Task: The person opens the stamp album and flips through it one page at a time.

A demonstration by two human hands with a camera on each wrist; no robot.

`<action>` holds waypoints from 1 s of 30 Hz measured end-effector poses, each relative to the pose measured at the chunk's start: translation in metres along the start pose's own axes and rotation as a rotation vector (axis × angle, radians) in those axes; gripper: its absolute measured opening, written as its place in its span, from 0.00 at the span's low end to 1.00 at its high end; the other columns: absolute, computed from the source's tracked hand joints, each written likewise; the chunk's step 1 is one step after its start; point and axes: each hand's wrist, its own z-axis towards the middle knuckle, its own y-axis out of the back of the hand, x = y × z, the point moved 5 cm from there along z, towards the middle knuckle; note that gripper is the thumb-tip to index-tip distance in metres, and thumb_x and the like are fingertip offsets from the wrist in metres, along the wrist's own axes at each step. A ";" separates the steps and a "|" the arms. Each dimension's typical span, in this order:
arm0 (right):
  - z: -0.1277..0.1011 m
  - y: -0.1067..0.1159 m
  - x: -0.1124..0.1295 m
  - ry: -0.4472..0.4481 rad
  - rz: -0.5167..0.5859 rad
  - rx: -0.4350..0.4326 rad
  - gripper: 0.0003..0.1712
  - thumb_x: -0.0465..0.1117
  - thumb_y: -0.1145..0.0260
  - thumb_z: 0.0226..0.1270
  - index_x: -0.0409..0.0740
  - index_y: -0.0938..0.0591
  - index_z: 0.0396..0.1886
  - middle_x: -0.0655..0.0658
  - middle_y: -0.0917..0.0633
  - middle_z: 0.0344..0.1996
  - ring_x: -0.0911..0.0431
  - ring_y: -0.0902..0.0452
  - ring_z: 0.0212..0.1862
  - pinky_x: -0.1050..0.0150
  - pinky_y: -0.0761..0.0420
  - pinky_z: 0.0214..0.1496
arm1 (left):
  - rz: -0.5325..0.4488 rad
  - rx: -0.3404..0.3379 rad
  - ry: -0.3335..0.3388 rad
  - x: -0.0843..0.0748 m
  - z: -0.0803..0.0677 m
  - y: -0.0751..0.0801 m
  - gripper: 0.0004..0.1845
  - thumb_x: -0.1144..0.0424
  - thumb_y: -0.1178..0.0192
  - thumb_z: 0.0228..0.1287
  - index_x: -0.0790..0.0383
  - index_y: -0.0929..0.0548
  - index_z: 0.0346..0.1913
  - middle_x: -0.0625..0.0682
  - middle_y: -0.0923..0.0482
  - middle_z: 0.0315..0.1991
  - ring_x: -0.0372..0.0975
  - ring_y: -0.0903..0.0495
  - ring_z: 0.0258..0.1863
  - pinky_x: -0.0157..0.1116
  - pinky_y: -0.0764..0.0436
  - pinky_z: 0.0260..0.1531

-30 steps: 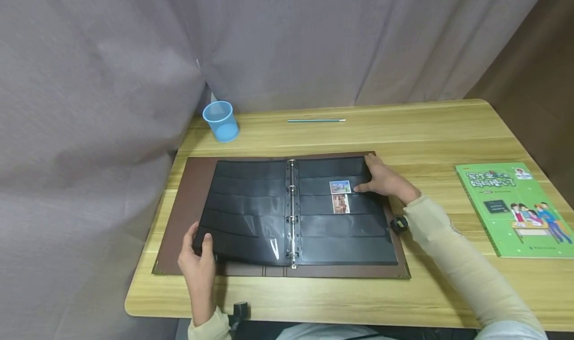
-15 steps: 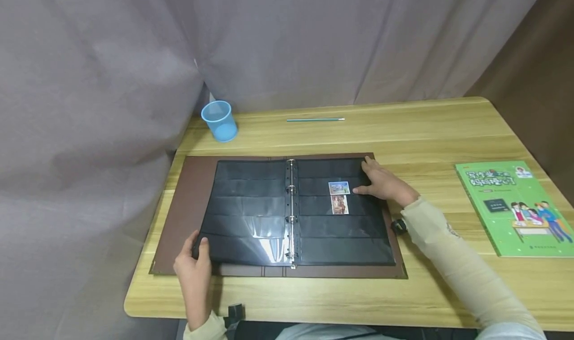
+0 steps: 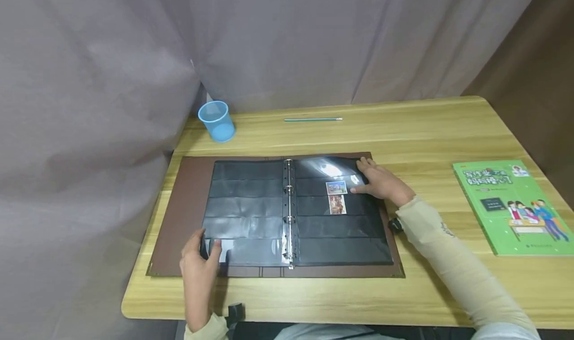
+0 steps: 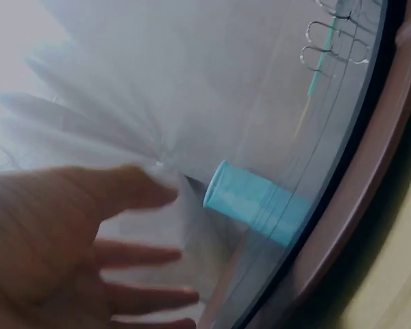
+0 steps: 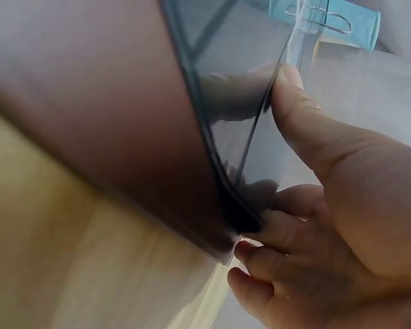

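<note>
Open brown ring binder (image 3: 188,215) lies flat on the wooden table (image 3: 426,135), black pocket pages spread on both sides of the metal rings (image 3: 288,210); left hand (image 3: 199,267) at the lower left corner of the left page (image 3: 244,210), thumb on top of the sheet, fingers under its edge, pinching the corner; left wrist view shows that hand's fingers spread loosely against the glossy sheet, so the grip looks light; right hand (image 3: 378,180) rests on the upper right part of the right page (image 3: 341,230), thumb pointing toward two stamps (image 3: 337,196) tucked in the pockets, one above the other; right wrist view shows thumb (image 5: 308,116) on top of the page edge and fingers curled below it, gripping the sheet's outer edge; blue cup (image 3: 216,121) at the back left of the table by the grey curtain (image 3: 269,41); teal pencil (image 3: 313,119) lying behind the binder, well apart; green book (image 3: 513,205) flat at the right side of the table, well apart from the binder.
</note>
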 end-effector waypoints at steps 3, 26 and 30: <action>-0.001 0.001 0.003 0.012 -0.009 -0.030 0.53 0.50 0.30 0.69 0.23 0.47 0.76 0.23 0.53 0.76 0.30 0.62 0.77 0.37 0.53 0.75 | 0.060 0.127 -0.058 -0.004 0.002 -0.011 0.33 0.63 0.31 0.63 0.70 0.29 0.70 0.74 0.39 0.72 0.67 0.45 0.73 0.69 0.51 0.67; -0.015 0.016 0.032 -0.014 0.093 -0.321 0.57 0.34 0.19 0.52 0.27 0.43 0.76 0.21 0.31 0.67 0.29 0.28 0.61 0.37 0.30 0.65 | 0.251 0.281 -0.008 -0.003 0.003 -0.041 0.43 0.59 0.23 0.55 0.66 0.30 0.72 0.74 0.51 0.77 0.68 0.59 0.76 0.75 0.62 0.64; -0.020 0.024 0.033 -0.003 0.151 -0.263 0.60 0.34 0.21 0.54 0.28 0.48 0.78 0.25 0.46 0.76 0.29 0.48 0.74 0.39 0.46 0.74 | 0.240 0.302 -0.008 -0.002 0.004 -0.042 0.42 0.58 0.24 0.56 0.67 0.31 0.72 0.73 0.52 0.77 0.68 0.59 0.76 0.74 0.62 0.65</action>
